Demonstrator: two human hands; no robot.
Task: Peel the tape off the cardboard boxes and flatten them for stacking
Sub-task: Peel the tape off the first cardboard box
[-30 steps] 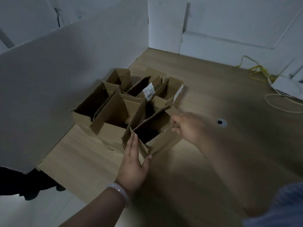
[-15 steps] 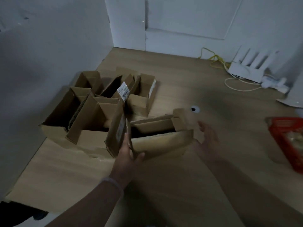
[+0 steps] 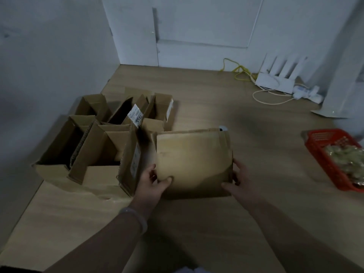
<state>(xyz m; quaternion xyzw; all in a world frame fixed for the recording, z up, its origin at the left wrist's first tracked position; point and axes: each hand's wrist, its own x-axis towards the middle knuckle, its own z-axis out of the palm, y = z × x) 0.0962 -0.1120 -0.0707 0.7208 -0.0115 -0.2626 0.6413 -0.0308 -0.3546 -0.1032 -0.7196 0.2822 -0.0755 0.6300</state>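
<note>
You have both hands on one cardboard box [image 3: 193, 160]. Your left hand [image 3: 152, 183] grips its left edge, thumb on the front face and fingers curled behind. Your right hand [image 3: 239, 179] clasps the right edge the same way. The box stands between your fingers on the table [image 3: 216, 223], its plain brown face tilted toward you. A darker strip runs down the side by your right fingers; you cannot tell if it is tape.

Just beyond your left fingers is a cluster of open boxes [image 3: 98, 146], at least five, flaps up and overlapping. One white label [image 3: 135, 115] carries handwritten digits, not clearly legible. A second label [image 3: 136, 161], nearest your left fingers, is too blurred to read.

Well off from your right fingers sits one red basket [image 3: 323, 154], and one white router [image 3: 275, 81] with four antennas stands far beyond them.
</note>
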